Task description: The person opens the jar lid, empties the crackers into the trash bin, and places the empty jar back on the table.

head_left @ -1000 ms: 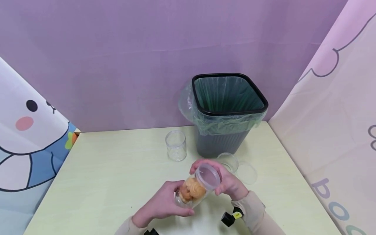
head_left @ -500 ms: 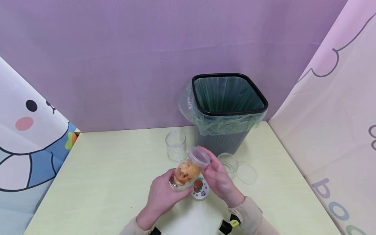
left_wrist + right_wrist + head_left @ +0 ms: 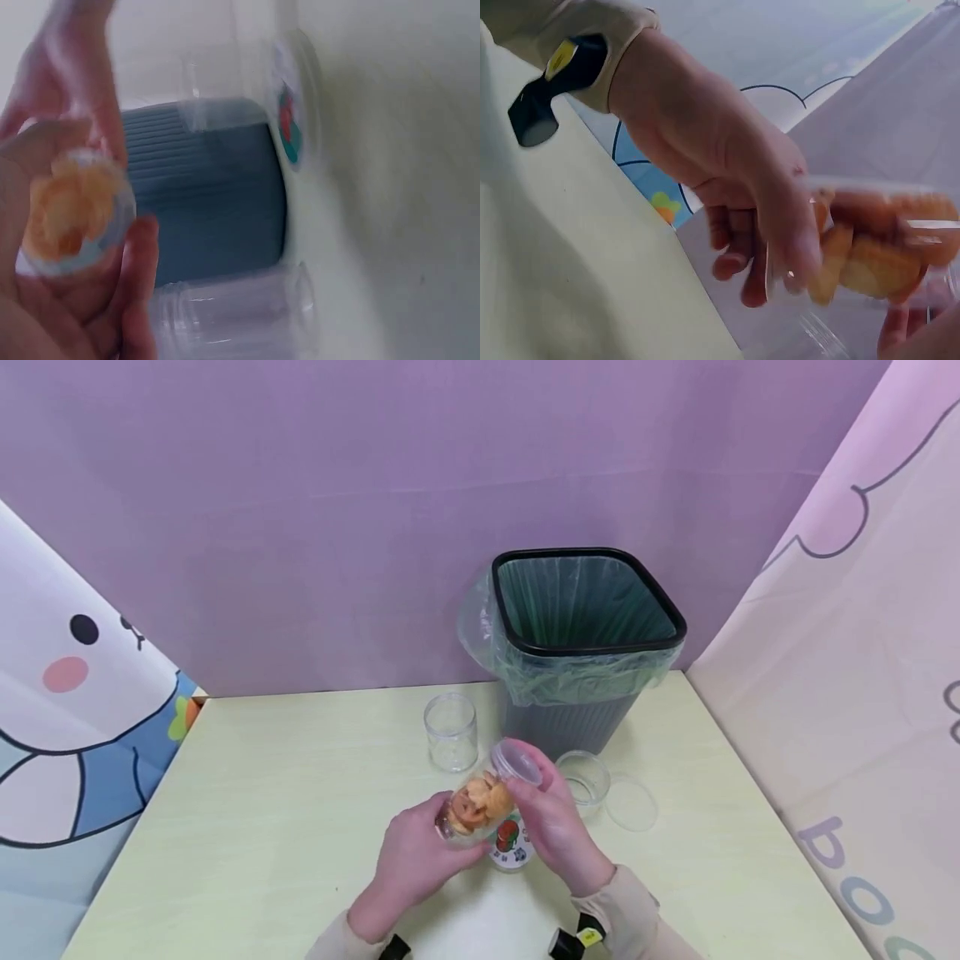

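Observation:
A clear jar of golden biscuits (image 3: 477, 802) is held tilted above the table, its rimmed end up and to the right. Round its lower end curl the fingers and thumb of my left hand (image 3: 415, 852). My right hand (image 3: 558, 827) grips the rimmed end, thumb across the near side; the right wrist view shows that thumb against the jar beside the biscuits (image 3: 877, 262). Under the jar, a round lid (image 3: 512, 852) with a red and green picture lies face up, partly covered from above. The left wrist view shows this lid (image 3: 291, 112) nearly edge-on.
At the back stands a grey waste bin (image 3: 566, 722) with a green liner and black rim. A clear empty jar (image 3: 452, 739) is left of it. In front of the bin are a short clear tub (image 3: 583, 777) and a thin clear disc (image 3: 632, 803).
Both hands have carried the jar up and away from me, uncovering the printed lid. Since half a second ago, my right thumb has come over the near side of the rimmed end.

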A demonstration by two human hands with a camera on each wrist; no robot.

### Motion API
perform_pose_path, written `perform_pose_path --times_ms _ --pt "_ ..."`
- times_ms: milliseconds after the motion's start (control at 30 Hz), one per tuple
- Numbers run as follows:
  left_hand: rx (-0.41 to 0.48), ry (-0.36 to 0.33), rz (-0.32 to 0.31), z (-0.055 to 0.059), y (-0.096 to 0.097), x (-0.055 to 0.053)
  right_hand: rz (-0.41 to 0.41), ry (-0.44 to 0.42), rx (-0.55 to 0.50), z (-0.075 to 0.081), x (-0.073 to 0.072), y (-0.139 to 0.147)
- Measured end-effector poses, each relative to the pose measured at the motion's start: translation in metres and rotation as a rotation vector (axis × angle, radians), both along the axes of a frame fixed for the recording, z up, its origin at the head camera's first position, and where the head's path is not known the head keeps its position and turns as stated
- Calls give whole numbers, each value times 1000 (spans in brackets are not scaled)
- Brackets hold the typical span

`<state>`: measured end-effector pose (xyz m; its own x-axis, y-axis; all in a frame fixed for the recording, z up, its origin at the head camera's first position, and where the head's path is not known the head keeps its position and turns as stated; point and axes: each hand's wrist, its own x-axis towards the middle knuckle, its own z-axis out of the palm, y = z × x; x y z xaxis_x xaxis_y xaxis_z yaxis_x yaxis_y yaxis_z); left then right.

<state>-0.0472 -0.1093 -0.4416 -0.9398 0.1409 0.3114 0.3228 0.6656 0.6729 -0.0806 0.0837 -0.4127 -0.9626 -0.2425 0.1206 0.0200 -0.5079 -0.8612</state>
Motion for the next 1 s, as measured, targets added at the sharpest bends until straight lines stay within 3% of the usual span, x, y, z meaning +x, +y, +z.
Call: perform_pose_path --times_ms 100,167,267,333,600,1000 --pt "112 -178 -128 1 -7 -1 95 80 -2 -2 -1 7" --pt "166 -256 -210 1 -11 -2 168 128 -18 -2 -3 13" --pt "232 -324 -307 1 -15 -2 251 181 -50 -1 -5 19" --pt "260 -343 -340 2 -16 -1 283 199 -72 1 -6 21" --pt "284 -318 -332 4 -19 0 259 232 -88 1 -9 28" --pt "298 -298 -251 5 -34 -2 216 229 -87 -12 -11 32"
